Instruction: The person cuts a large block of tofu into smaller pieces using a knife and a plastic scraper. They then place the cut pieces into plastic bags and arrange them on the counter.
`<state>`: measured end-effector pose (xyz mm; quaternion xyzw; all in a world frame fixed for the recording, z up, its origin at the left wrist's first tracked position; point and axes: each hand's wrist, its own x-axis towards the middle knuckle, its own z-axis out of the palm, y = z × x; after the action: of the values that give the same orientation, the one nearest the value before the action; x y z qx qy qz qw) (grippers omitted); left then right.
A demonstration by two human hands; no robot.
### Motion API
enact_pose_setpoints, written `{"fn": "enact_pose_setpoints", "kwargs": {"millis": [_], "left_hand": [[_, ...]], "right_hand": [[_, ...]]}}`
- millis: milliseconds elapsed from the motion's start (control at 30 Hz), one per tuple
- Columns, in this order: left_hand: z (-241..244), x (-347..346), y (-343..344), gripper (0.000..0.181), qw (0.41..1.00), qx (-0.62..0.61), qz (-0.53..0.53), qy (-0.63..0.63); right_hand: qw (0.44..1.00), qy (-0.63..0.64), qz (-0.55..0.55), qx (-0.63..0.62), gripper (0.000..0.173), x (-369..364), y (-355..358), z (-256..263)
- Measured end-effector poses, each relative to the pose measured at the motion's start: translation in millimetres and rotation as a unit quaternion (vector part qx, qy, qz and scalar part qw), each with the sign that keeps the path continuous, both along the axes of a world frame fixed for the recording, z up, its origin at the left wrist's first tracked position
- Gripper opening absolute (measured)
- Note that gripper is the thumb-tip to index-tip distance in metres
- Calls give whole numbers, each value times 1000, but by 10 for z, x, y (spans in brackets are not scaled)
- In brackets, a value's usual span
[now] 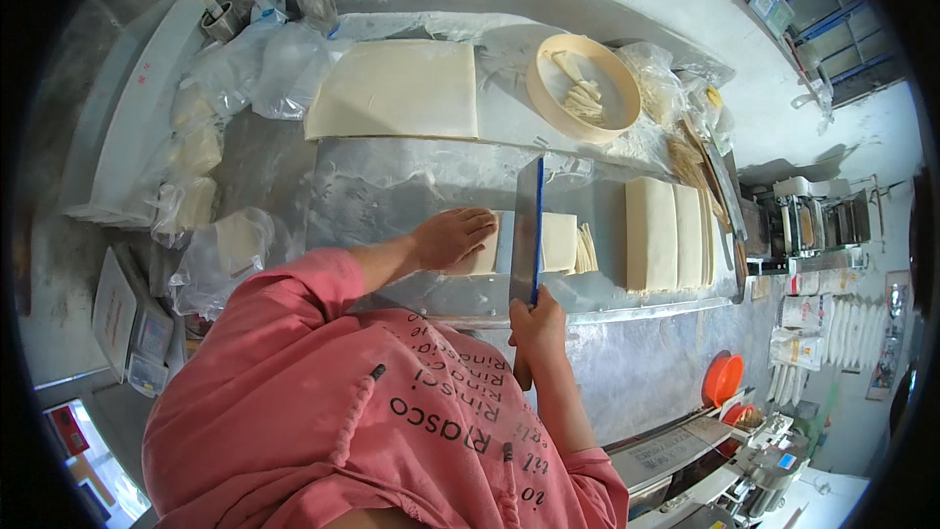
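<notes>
My left hand (457, 236) lies palm down on a stack of folded dough sheets (482, 262) on the metal worktop, fingers pointing right and not wrapped around anything. In my right hand (540, 316) is the handle of a large broad-bladed knife (525, 231) with a blue strip along one edge. Its blade stands on edge across the dough and hides part of it. Beyond the blade, to the right, is a cut portion of pale dough (559, 242). Thin cut noodle strips (586, 250) lie against its right end.
Thick folded dough slabs (651, 235) stand at the right. Farther back lie a wide dough sheet (400, 88) and a round sieve (584, 88) holding dough scraps (584, 97). Plastic bags (292, 70) line the left side. A straw brush (687, 162) rests near the right edge.
</notes>
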<state>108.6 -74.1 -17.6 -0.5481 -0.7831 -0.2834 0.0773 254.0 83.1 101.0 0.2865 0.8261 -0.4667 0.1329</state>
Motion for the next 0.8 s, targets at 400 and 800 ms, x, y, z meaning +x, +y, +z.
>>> {"fn": "enact_pose_setpoints", "kwargs": {"millis": [400, 800], "left_hand": [[-79, -336, 93, 36, 946, 15, 28, -323], [-197, -953, 836, 33, 833, -70, 218, -503]], "right_hand": [[995, -81, 20, 57, 26, -198, -329, -79], [977, -185, 38, 96, 34, -317, -241, -519]]}}
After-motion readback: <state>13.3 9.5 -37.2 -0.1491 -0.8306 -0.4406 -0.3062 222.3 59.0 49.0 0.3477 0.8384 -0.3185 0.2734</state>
